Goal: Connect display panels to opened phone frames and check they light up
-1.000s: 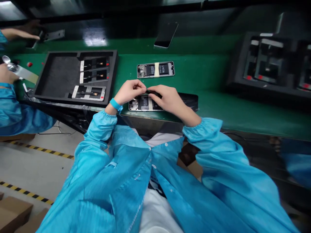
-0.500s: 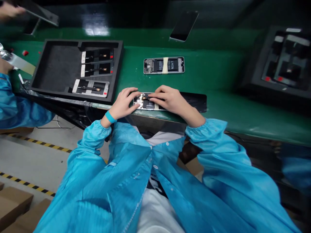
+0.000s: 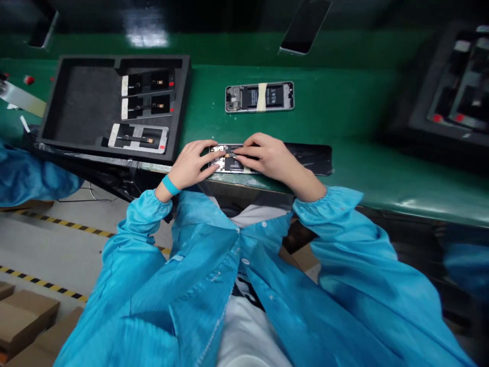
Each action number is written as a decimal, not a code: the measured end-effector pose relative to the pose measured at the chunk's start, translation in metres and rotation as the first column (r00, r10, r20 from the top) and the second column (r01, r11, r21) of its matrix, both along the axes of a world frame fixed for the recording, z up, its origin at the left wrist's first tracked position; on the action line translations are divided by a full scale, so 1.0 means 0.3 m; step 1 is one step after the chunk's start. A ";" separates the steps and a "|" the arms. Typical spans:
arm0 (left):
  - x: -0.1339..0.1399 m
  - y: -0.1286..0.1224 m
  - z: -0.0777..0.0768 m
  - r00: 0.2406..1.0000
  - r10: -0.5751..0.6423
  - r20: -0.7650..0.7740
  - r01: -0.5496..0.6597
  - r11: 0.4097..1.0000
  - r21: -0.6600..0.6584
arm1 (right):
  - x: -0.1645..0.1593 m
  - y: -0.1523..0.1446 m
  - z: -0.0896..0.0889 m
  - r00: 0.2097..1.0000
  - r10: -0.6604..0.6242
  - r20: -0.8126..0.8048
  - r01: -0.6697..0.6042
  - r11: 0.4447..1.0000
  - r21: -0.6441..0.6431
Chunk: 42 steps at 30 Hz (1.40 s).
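An opened phone (image 3: 234,164) with circuit board and black battery exposed lies at the bench's near edge. My left hand (image 3: 189,163), with a blue band at its wrist, holds the phone's left end; its index fingertip rests near a small gold-coloured flex cable (image 3: 229,155). My right hand (image 3: 267,155) is closed, thumb and fingers pinched at the cable over the battery. Its fingers partly hide the contact. Under and beyond my right wrist lies a black glossy screen panel (image 3: 315,159).
A black foam tray (image 3: 76,102) at left holds several screen assemblies. Beyond my hands lies another opened phone (image 3: 280,97) with pale tape across it. A dark phone (image 3: 305,25) lies at the back. A second tray (image 3: 416,109) stands right. At far left is another person's blue sleeve (image 3: 34,171).
The camera view has shifted slightly. My hands stay at the phone, with the left index fingertip now closer to the flex cable. The other person's hand at upper left has left view.
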State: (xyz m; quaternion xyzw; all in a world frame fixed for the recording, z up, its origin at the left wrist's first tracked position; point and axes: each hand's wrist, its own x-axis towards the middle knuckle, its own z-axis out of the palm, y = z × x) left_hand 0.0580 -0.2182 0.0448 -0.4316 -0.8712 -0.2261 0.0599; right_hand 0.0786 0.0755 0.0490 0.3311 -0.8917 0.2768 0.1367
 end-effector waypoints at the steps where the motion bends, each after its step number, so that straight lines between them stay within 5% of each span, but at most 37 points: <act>1: 0.000 -0.001 0.005 1.000 -0.011 -0.013 0.010 1.000 -0.027 | 0.000 0.000 -0.002 1.000 0.001 -0.012 -0.001 1.000 -0.001; 9: 0.041 0.028 0.087 0.985 -0.063 -0.162 0.003 0.938 -0.348 | 0.000 -0.006 -0.014 1.000 -0.014 -0.019 0.015 1.000 0.027; 13: 0.021 0.038 0.108 0.981 -0.133 -0.138 0.070 0.919 -0.388 | -0.001 -0.007 -0.003 0.999 0.012 -0.044 -0.010 0.999 0.049; 18: -0.018 0.007 0.051 0.976 -0.153 -0.154 0.112 0.962 -0.250 | 0.009 -0.014 0.029 0.999 0.041 -0.014 -0.039 0.993 0.107; 23: -0.015 -0.025 -0.038 0.994 -0.025 -0.107 0.034 0.995 0.092 | 0.015 -0.032 0.037 0.998 0.058 -0.023 -0.054 0.989 0.140; 26: -0.007 -0.024 -0.060 0.996 0.034 -0.078 -0.019 0.982 0.187 | 0.015 -0.044 0.039 0.997 0.060 -0.049 -0.051 0.984 0.168; 36: 0.007 -0.010 -0.050 0.996 0.047 -0.073 -0.027 0.968 0.248 | 0.024 -0.088 0.043 0.996 0.016 -0.088 0.010 0.958 0.286; 42: 0.001 0.071 -0.030 0.995 -0.096 -0.033 0.100 0.978 0.183 | 0.040 -0.015 0.065 1.000 0.025 0.011 -0.027 0.988 0.153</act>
